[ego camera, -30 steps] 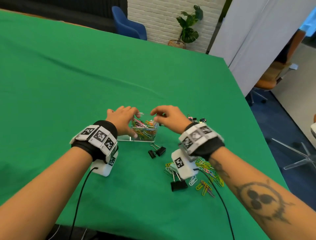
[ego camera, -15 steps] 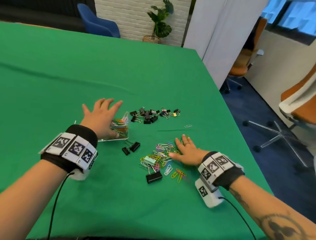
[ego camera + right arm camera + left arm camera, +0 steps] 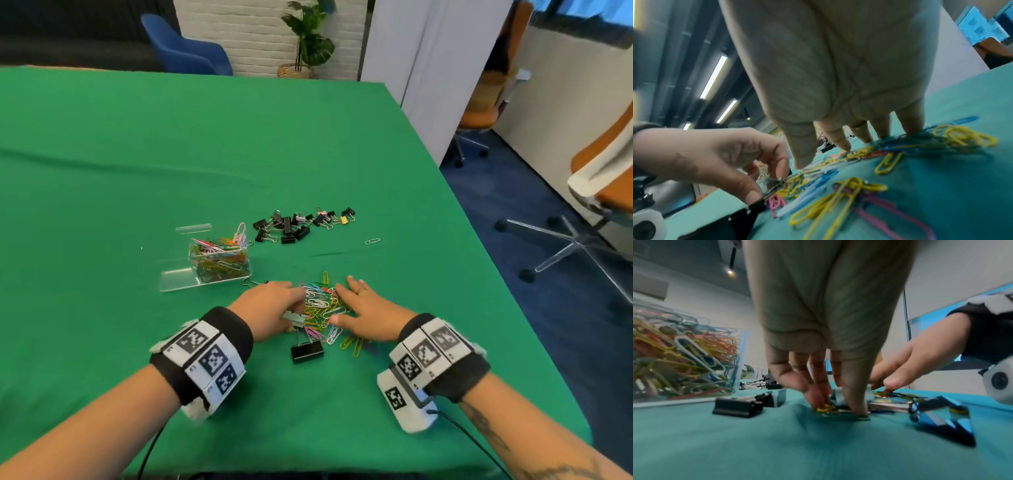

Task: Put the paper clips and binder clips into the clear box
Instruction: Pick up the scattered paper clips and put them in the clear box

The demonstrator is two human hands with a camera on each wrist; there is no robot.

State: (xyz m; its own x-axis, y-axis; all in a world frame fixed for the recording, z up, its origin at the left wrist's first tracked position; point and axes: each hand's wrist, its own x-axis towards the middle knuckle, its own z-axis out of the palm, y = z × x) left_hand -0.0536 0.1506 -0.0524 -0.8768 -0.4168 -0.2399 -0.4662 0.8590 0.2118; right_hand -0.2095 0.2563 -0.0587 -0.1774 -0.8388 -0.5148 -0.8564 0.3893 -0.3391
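The clear box [image 3: 219, 265] stands mid-table, well filled with coloured paper clips [image 3: 684, 353]; its lid [image 3: 176, 280] lies flat to its left. A loose pile of paper clips [image 3: 323, 303] lies between my hands. My left hand [image 3: 296, 310] curls down on the pile's left edge, where its thumb and fingers [image 3: 857, 394] pinch a pale binder clip [image 3: 294, 318] among the paper clips. My right hand [image 3: 342, 301] has straight, spread fingers [image 3: 879, 128] resting on the pile's right side. A black binder clip [image 3: 307, 351] lies just in front of the pile.
A heap of mostly black binder clips [image 3: 301, 222] lies beyond the box to the right. One white paper clip [image 3: 372, 241] lies alone further right. Two small black binder clips [image 3: 740, 407] sit between the box and my left hand. The table's right edge [image 3: 486, 260] is near.
My left hand has left the box and come down onto the paper clip pile. My right hand moved from the box to the pile earlier and stays on it.
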